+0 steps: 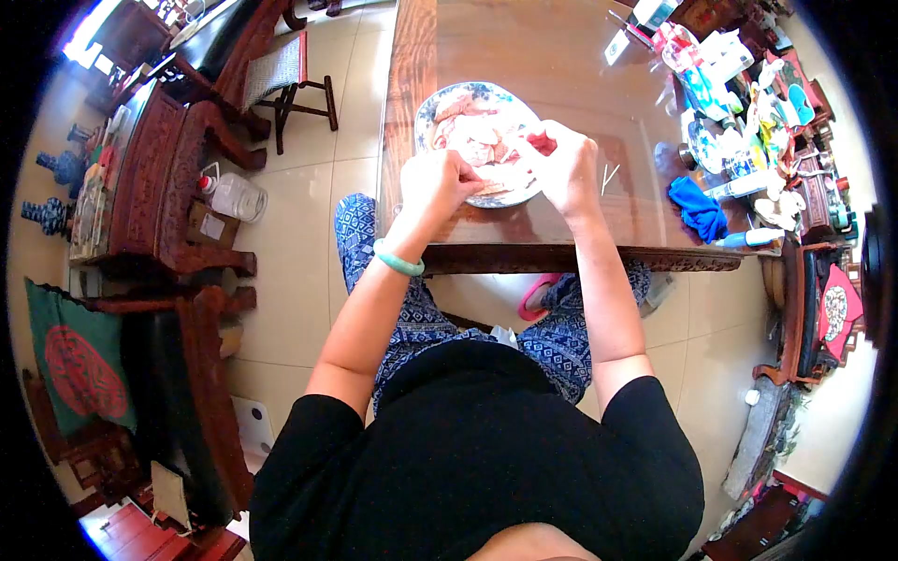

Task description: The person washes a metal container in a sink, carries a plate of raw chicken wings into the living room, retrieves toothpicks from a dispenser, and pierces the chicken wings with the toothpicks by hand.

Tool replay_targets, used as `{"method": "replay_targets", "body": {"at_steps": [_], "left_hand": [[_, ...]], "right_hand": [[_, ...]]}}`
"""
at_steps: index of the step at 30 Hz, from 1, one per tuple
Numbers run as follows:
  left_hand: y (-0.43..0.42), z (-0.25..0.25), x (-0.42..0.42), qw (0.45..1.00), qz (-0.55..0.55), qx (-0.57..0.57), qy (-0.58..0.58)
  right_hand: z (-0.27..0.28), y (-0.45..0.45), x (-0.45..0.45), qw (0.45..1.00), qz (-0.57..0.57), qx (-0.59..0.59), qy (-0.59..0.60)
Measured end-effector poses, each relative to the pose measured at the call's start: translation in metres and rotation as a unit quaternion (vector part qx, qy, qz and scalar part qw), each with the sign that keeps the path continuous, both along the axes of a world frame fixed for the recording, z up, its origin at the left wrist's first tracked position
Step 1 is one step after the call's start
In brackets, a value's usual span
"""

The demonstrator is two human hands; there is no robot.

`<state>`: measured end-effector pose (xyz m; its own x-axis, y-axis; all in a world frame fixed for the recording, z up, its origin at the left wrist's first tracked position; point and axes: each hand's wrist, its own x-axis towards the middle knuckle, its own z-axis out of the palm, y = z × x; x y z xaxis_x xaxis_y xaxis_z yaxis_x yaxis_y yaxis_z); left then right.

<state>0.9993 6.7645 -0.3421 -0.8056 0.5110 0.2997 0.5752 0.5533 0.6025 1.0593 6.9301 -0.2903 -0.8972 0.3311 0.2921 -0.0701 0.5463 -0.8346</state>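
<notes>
A white plate with a blue pattern (pixel 425 114) lies near the table's front edge, holding several pale pink pieces that look like raw meat (pixel 482 134). My left hand (pixel 436 185), with a pale green bangle (pixel 398 259) on its wrist, is closed in a pinch at the plate's near left rim. Its fingertips meet the end of a meat piece (pixel 503 178). Over the plate's right side, my right hand (pixel 567 166) is also pinched. Whatever lies between its fingertips is too small to make out. Thin white sticks (pixel 610 176) rest right of that hand.
The glossy brown table (pixel 552 56) stretches away in front of me. Bottles, packets and a blue cloth (pixel 698 208) crowd its right side. On the left floor stand a folding stool (pixel 285 84) and a clear plastic jug (pixel 236 196), beside carved wooden furniture (pixel 154 178).
</notes>
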Motion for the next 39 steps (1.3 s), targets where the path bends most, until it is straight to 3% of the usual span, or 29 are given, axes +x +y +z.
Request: {"method": "replay_targets", "body": {"at_steps": [1, 3, 5, 8, 9, 11, 16, 19, 21, 23, 24, 27, 28, 35, 39], "left_hand": [[0.000, 0.002, 0.001, 1.000, -0.002, -0.008, -0.020], [-0.001, 0.003, 0.000, 0.999, -0.004, -0.016, -0.038], [-0.002, -0.001, -0.002, 0.999, -0.010, -0.018, -0.050], [-0.002, -0.002, -0.001, 1.000, -0.009, -0.015, -0.023], [-0.002, -0.003, -0.001, 1.000, -0.009, -0.015, -0.023], [-0.002, -0.005, -0.002, 1.000, -0.009, -0.017, -0.016], [-0.003, -0.004, -0.002, 0.999, -0.019, 0.001, -0.048], [-0.003, -0.004, -0.002, 0.999, -0.018, 0.002, -0.034], [-0.001, -0.004, -0.004, 0.999, -0.018, -0.001, -0.031], [-0.003, -0.006, -0.004, 1.000, -0.022, -0.005, -0.008], [-0.003, -0.006, -0.004, 1.000, -0.021, -0.005, -0.008], [-0.004, -0.007, -0.003, 1.000, -0.029, 0.003, -0.005], [-0.004, -0.007, -0.002, 0.999, -0.029, -0.004, -0.026], [-0.005, -0.007, -0.006, 0.999, -0.034, -0.001, -0.017], [-0.004, -0.006, -0.008, 0.998, -0.043, -0.004, -0.053]], "right_hand": [[-0.009, -0.001, 0.000, 1.000, 0.001, 0.001, 0.000], [-0.034, -0.004, -0.002, 0.988, 0.021, 0.149, 0.035], [-0.021, -0.002, -0.004, 0.989, 0.029, 0.148, 0.004], [0.000, -0.006, -0.001, 1.000, -0.001, 0.017, 0.011], [-0.009, -0.005, -0.003, 1.000, -0.001, 0.017, 0.011], [-0.031, -0.003, -0.009, 0.986, 0.070, 0.148, 0.031], [-0.006, 0.001, -0.009, 0.999, 0.030, 0.039, -0.023], [-0.023, -0.001, -0.011, 0.989, 0.068, 0.130, 0.028], [-0.028, 0.002, -0.017, 0.990, 0.054, 0.121, 0.042], [-0.009, 0.003, -0.015, 0.996, 0.037, 0.069, -0.038], [-0.004, 0.003, -0.015, 0.998, 0.038, 0.053, 0.014], [-0.021, -0.001, -0.016, 0.986, 0.077, 0.150, 0.009], [-0.027, -0.009, -0.015, 0.994, 0.070, 0.081, 0.028], [-0.021, 0.002, -0.020, 0.996, 0.070, 0.047, -0.014], [-0.024, 0.002, -0.021, 0.994, 0.055, 0.095, -0.004]]}}
